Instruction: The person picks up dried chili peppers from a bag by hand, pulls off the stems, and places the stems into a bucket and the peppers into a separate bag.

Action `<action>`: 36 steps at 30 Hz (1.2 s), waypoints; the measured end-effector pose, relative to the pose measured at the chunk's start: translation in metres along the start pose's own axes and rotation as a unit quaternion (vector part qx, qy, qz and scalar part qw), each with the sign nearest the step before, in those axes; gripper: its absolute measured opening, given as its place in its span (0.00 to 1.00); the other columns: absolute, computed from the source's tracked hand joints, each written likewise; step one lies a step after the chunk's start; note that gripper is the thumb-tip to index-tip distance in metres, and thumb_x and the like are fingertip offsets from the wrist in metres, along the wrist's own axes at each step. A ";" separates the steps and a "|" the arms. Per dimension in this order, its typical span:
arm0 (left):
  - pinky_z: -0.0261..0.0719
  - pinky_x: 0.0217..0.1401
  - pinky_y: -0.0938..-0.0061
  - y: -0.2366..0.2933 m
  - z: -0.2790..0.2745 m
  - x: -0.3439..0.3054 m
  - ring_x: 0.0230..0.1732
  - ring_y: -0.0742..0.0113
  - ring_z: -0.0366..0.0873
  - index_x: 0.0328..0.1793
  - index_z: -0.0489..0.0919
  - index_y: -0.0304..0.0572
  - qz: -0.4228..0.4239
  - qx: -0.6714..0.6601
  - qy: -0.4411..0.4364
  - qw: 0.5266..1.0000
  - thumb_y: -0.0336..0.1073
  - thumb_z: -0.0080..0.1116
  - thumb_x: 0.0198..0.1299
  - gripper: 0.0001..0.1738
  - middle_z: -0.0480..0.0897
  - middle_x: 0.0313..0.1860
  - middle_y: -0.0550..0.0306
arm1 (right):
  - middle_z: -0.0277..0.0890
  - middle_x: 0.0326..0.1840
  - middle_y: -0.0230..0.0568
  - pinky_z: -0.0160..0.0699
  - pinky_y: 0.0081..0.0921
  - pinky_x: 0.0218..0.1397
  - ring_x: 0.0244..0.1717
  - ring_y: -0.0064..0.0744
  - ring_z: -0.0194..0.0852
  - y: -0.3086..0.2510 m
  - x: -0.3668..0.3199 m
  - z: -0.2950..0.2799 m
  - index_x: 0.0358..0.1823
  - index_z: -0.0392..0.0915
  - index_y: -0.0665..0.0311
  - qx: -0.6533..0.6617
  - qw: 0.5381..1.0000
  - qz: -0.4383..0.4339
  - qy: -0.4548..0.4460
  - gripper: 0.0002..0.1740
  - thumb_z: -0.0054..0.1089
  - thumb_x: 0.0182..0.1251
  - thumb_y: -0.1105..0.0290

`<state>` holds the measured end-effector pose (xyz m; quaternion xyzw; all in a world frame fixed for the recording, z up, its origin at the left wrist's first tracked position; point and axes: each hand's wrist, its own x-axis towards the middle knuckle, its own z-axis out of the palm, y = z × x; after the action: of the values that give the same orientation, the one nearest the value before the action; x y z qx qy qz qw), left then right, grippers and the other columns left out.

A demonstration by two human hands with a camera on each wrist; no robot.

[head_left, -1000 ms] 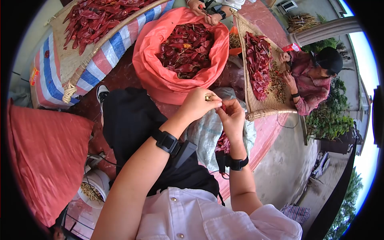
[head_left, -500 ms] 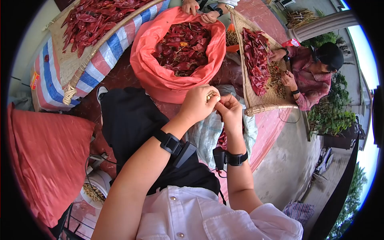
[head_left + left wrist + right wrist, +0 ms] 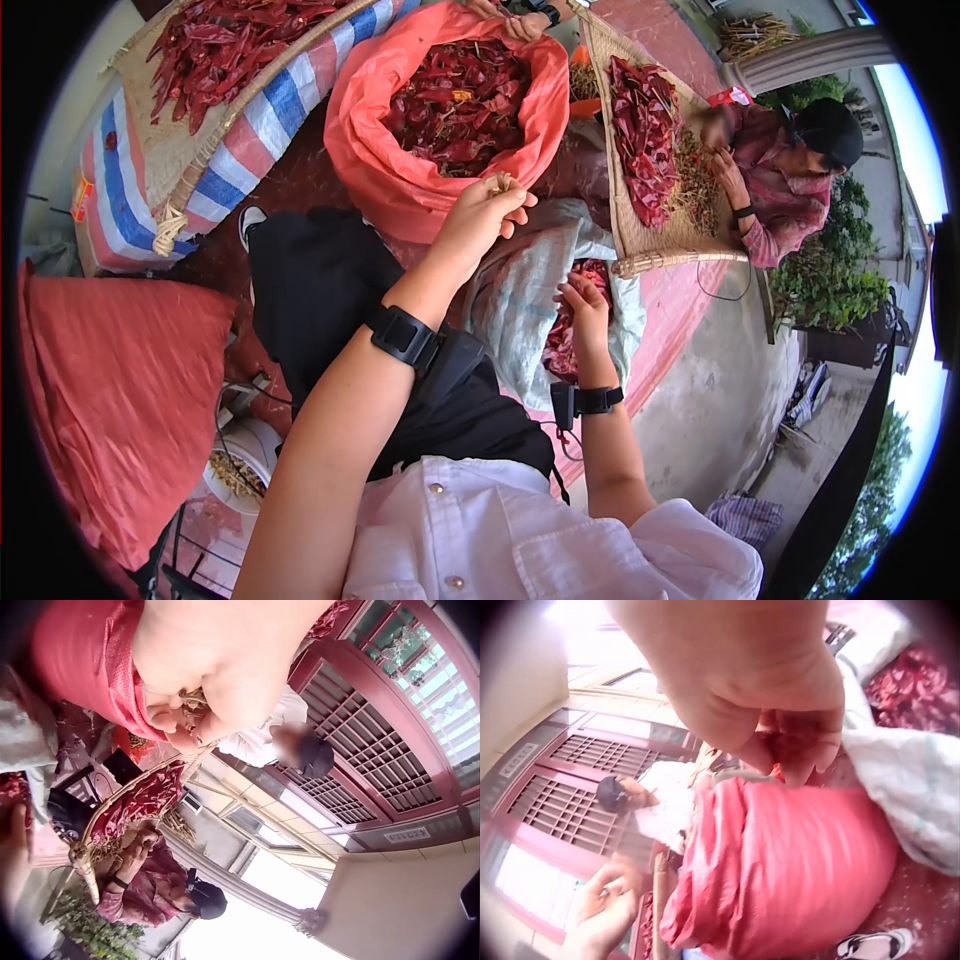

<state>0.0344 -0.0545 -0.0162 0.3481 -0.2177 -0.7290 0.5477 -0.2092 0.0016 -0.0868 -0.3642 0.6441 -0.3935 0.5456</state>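
Note:
My left hand [image 3: 485, 220] curls round a small bunch of dry chili stems [image 3: 195, 705], at the near rim of the red sack [image 3: 365, 150]. Dried red chilies [image 3: 460, 105] with stems fill that sack. Loosely bent, my right hand [image 3: 588, 315] hovers over the mouth of a pale woven sack [image 3: 510, 300]. Inside it lie red chilies [image 3: 563, 345], partly hidden by the hand and wrist. In the right wrist view, a gap shows between thumb and fingertips [image 3: 802, 769], with the inside of the hand in shadow.
Across from me a person in a cap [image 3: 790, 180] works at a woven tray [image 3: 625, 245] of chilies and stems. Another person's hand [image 3: 525, 27] is at the red sack's far rim. A bucket [image 3: 265, 440] with stems and a large red sack [image 3: 120, 400] stand at left.
My two hands were together over the pale sack, working at a chili. They have parted: the left moved up and left with the stems, the right moved down to the pale sack's mouth.

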 end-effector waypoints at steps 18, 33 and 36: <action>0.75 0.46 0.79 0.070 -0.029 0.008 0.37 0.72 0.77 0.44 0.74 0.37 0.173 -0.033 0.250 0.952 0.29 0.57 0.57 0.09 0.79 0.39 0.54 | 0.75 0.33 0.43 0.71 0.32 0.42 0.38 0.43 0.72 -0.106 0.048 0.145 0.33 0.76 0.68 -0.302 0.825 -0.476 -0.040 0.08 0.57 0.50 0.81; 0.72 0.34 0.80 0.058 -0.040 0.023 0.26 0.79 0.70 0.29 0.72 0.51 0.063 -0.096 0.245 0.963 0.43 0.63 0.52 0.12 0.72 0.24 0.69 | 0.78 0.22 0.38 0.59 0.34 0.50 0.32 0.36 0.77 -0.128 0.112 0.184 0.26 0.82 0.57 -0.586 0.725 -0.361 -0.008 0.09 0.59 0.52 0.62; 0.70 0.31 0.84 0.043 -0.035 0.024 0.25 0.81 0.67 0.31 0.75 0.48 0.019 -0.039 0.234 0.971 0.43 0.62 0.54 0.10 0.71 0.23 0.71 | 0.75 0.19 0.36 0.56 0.34 0.43 0.26 0.37 0.72 -0.133 0.077 0.175 0.24 0.81 0.59 -0.415 0.838 -0.352 0.018 0.07 0.61 0.52 0.63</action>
<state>0.0845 -0.0883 -0.0155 0.4828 -0.0616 -0.6249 0.6104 -0.0412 -0.1432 -0.0147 -0.7517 0.5852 -0.2612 0.1556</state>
